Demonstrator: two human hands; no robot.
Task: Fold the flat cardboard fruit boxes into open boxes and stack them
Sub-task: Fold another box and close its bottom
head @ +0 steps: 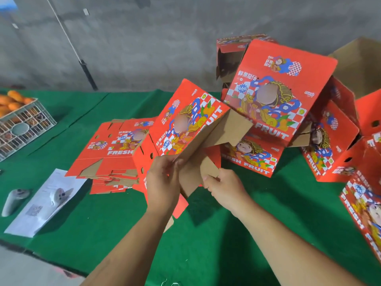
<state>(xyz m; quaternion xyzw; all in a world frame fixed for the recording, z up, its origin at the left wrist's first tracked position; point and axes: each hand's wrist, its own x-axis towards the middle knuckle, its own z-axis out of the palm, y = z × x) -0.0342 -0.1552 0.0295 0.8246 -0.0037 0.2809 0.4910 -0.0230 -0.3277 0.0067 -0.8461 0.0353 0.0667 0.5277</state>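
Note:
A half-folded red fruit box [185,118] is lifted and tilted above the green table, its brown bottom flaps facing me. My left hand [162,182] grips one brown flap at its lower edge. My right hand [222,187] pinches a smaller brown flap beside it. A stack of flat red boxes [109,153] lies on the table to the left. Folded red boxes [278,96] are piled in a loose heap at the right, some tipped on their sides.
The table wears a green cloth [226,234]. A wire crate of oranges [20,124] sits far left. A white controller [14,201] and a printed sheet [45,203] lie near the front left edge. A plain brown carton [360,65] stands at the back right.

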